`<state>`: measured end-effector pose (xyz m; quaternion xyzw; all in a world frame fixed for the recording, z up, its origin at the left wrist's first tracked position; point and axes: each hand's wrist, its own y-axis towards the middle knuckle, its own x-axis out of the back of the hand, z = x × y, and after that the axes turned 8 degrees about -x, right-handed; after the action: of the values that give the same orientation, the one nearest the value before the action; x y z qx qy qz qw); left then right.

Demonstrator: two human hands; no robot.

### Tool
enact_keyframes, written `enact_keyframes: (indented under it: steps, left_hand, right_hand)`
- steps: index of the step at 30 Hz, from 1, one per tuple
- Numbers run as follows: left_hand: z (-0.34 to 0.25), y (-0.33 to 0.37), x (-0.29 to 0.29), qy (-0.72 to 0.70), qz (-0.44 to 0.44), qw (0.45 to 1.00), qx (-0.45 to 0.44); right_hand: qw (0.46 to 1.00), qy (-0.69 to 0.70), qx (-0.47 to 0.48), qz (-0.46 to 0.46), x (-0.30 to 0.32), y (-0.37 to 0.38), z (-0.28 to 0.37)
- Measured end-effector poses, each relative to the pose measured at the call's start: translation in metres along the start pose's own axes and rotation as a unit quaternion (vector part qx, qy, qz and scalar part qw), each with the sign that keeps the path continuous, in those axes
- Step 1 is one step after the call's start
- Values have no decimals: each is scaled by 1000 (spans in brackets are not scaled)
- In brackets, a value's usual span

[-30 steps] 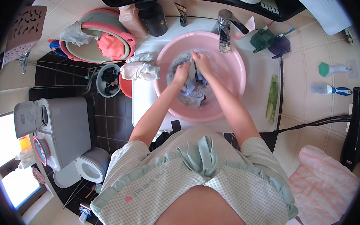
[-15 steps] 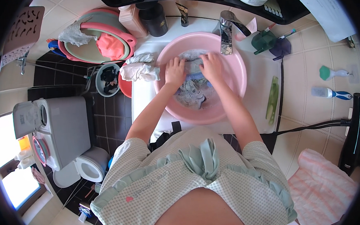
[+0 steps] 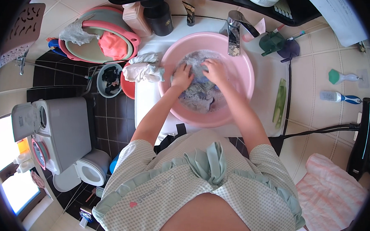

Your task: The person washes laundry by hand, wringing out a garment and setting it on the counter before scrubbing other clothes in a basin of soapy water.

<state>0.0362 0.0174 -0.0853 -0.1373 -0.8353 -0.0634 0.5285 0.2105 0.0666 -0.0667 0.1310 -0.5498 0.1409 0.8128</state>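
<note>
A round pink basin (image 3: pixel 247 89) holds foamy water and soaked greyish-blue laundry (image 3: pixel 202 87). Both of my hands are inside it, at the level of the suds. My left hand (image 3: pixel 182 77) is closed on the wet cloth at the left, fingers bent into it. Opposite it, my right hand (image 3: pixel 214 71) grips the cloth from the right, its fingertips near the foam at the far side. Foam partly hides the fingertips and the cloth between the hands. A dark strip (image 3: pixel 211 104) of fabric shows near the front of the wash.
A chrome faucet (image 3: pixel 233 33) reaches over the basin's far right rim. White wet cloths (image 3: pixel 143 71) lie on the counter's left edge. Behind stand bottles (image 3: pixel 157 18) and a tilted larger tub (image 3: pixel 92 55). At right are cups (image 3: pixel 272 42) and a green translucent tray (image 3: pixel 280 104).
The cloth stretched between my hands has gone down into the suds. My left hand has shifted slightly down, and the right hand slightly toward the near side.
</note>
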Motion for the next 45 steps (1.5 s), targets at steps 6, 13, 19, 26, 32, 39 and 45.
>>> enact_keyframes:
  steps: [6,13,19,26,32,39,45]
  left_hand:
    - [7,0,16,-56,-142,988,-33]
    - [-9,-5,30,-20,-109,993,-37]
    - [-10,-1,30,-96,-180,978,-49]
    - [6,17,47,-371,-81,925,3]
    - [12,28,25,-479,-74,875,-8]
    - [0,20,11,-73,48,990,106]
    - [8,31,8,-71,73,986,129]
  right_hand:
    - [997,-16,25,66,14,5,2]
    - [993,103,-36,46,18,5,1]
    - [912,375,-95,139,37,11,6]
    - [914,391,-67,81,55,9,9]
    - [934,224,-157,228,26,7,-13]
    - [963,-37,-244,111,-1,5,23]
    - [981,-34,-186,50,-21,3,13]
